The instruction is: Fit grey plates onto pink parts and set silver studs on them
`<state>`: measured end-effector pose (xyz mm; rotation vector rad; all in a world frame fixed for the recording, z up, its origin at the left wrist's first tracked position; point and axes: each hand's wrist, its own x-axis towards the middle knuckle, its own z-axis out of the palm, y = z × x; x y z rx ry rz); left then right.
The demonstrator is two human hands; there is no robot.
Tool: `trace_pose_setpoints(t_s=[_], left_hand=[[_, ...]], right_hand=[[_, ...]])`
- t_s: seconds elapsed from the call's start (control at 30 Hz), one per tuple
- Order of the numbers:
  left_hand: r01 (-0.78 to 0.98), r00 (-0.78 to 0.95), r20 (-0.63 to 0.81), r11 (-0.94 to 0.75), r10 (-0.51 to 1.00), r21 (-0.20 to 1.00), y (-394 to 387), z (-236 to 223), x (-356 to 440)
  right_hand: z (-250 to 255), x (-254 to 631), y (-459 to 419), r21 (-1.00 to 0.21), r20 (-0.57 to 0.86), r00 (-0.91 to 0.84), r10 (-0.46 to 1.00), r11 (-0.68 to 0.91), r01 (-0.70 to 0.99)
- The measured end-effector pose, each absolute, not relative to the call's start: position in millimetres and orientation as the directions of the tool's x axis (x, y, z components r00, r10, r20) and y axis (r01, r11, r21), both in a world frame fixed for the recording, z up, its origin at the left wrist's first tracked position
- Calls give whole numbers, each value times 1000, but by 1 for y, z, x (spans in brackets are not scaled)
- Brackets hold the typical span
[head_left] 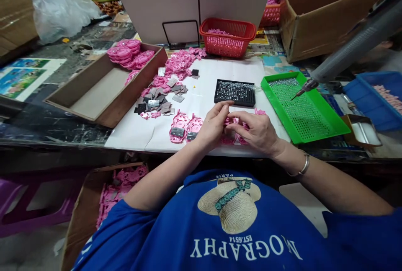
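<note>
My left hand point(214, 125) and my right hand point(255, 130) meet over the white sheet point(207, 91) at the table's near edge. Both have fingers curled round small pink plastic parts point(233, 130), mostly hidden under them. Just left of my left hand lie two pink shells point(186, 127) with grey inserts. Beyond the hands stands a black screw tray point(235, 92). A heap of grey metal plates point(160, 100) and loose pink parts point(180, 65) lies further left.
A green perforated tray point(326, 130) sits to the right, with a hanging electric screwdriver point(351, 49) over it. A brown box point(94, 95) holds pink shells at left. A red basket point(228, 36), cardboard boxes and a blue bin point(366, 99) ring the area.
</note>
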<state>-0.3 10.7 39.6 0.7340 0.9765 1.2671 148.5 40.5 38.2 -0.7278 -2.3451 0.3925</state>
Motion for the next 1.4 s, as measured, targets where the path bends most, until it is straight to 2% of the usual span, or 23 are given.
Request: trace_pose_setpoints(t_s=[0.2, 0.3, 0.43, 0.63, 0.73, 0.8, 0.9, 1.0, 1.17, 1.27, 1.33, 1.4], left_hand=[[-446, 34, -175, 172, 984, 878, 8, 40, -4], [-496, 112, -191, 221, 975, 840, 6, 41, -9], [-533, 206, -171, 257, 964, 806, 4, 39, -14], [-518, 157, -175, 232, 972, 823, 4, 35, -14], [-515, 106, -149, 183, 983, 838, 4, 36, -17], [-513, 71, -136, 153, 988, 845, 3, 37, -21], [-511, 106, -144, 179, 984, 841, 0, 40, -27], [-483, 173, -173, 237, 969, 843, -5, 43, -29], [-380, 200, -202, 266, 959, 886, -9, 45, -28], [-351, 184, -202, 256, 962, 901, -9, 44, -28], [-328, 157, -189, 232, 969, 916, -10, 44, -29], [-275, 131, -154, 185, 979, 943, -11, 45, -29]], right_hand=[[42, 146, 41, -591, 431, -585, 688, 704, 393], [46, 146, 40, -676, 410, -521, 748, 633, 377], [47, 149, 42, -704, 402, -476, 782, 596, 385], [42, 152, 44, -543, 498, -605, 622, 767, 342], [46, 154, 42, -587, 490, -559, 669, 727, 356], [49, 158, 42, -561, 533, -519, 668, 738, 375], [51, 169, 45, -340, 628, -580, 518, 854, 395], [49, 179, 50, -146, 602, -670, 435, 885, 443], [45, 184, 53, -78, 584, -715, 384, 904, 421], [46, 179, 49, -164, 598, -681, 422, 897, 411], [48, 173, 47, -355, 583, -602, 546, 837, 415], [52, 168, 46, -595, 487, -513, 707, 698, 398]])
